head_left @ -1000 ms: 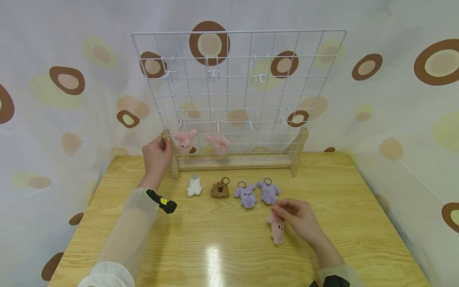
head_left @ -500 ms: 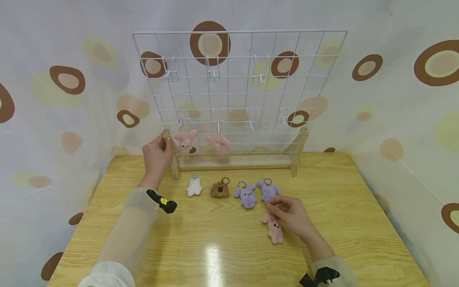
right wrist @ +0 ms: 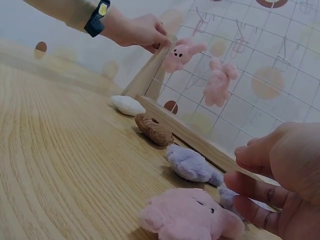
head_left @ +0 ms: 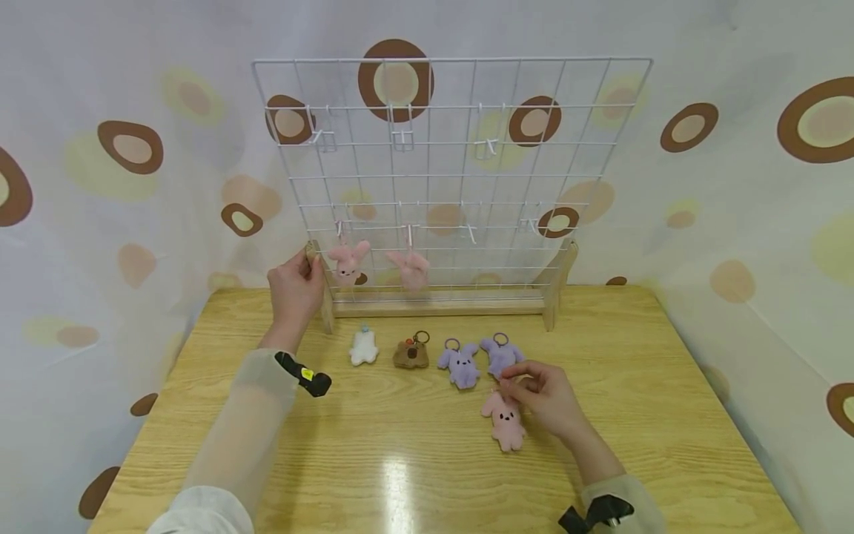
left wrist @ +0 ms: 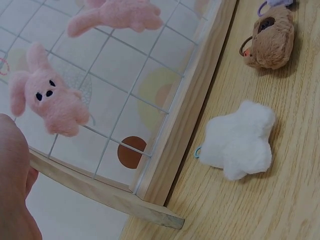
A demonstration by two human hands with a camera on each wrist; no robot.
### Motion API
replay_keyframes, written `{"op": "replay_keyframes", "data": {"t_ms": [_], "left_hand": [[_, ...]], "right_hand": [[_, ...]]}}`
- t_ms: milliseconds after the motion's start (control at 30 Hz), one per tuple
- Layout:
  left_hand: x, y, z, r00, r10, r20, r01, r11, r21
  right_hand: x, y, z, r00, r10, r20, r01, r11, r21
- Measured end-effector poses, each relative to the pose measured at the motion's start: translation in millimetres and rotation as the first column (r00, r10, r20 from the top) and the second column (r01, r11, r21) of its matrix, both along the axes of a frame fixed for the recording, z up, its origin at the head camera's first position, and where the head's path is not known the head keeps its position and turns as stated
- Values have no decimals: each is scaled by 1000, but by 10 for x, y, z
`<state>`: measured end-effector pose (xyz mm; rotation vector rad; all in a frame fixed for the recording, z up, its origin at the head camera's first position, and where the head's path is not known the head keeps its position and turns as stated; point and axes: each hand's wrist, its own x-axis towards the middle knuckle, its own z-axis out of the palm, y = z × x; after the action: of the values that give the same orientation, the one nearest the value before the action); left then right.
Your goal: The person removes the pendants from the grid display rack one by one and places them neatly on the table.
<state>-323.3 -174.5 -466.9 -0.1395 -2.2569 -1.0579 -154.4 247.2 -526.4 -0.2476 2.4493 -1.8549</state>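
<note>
Wire grid [head_left: 462, 177]: white. Hung on it: two plush rabbits [head_left: 348, 268], plain pink. In front of it: white plush [head_left: 363, 347], brown plush [head_left: 411, 356], two lavender plushes [head_left: 463, 368]; farther forward from it, pink plush [head_left: 509, 429], black eyes [head_left: 507, 417]. Behind it: wall cloth [head_left: 707, 59], whitish, brown-ringed ovals and pale yellow blotches. Under it: tabletop [head_left: 347, 430], honey-yellow, streaked grain.

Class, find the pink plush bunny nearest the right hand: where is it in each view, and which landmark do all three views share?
Head: the pink plush bunny is right of centre, in the lower half.
Left wrist: not in it; only two other pink bunnies show.
Right wrist: at the bottom edge, slightly right of centre.
Shared landmark: the brown plush charm.
</note>
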Motion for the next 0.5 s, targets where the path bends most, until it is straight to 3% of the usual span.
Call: {"op": "replay_keyframes", "data": {"t_ms": [500], "left_hand": [[10, 1, 18, 1000, 0, 17, 0, 1000, -11]], "right_hand": [[-111, -45, 131, 999, 35, -24, -35, 999, 7]]}}
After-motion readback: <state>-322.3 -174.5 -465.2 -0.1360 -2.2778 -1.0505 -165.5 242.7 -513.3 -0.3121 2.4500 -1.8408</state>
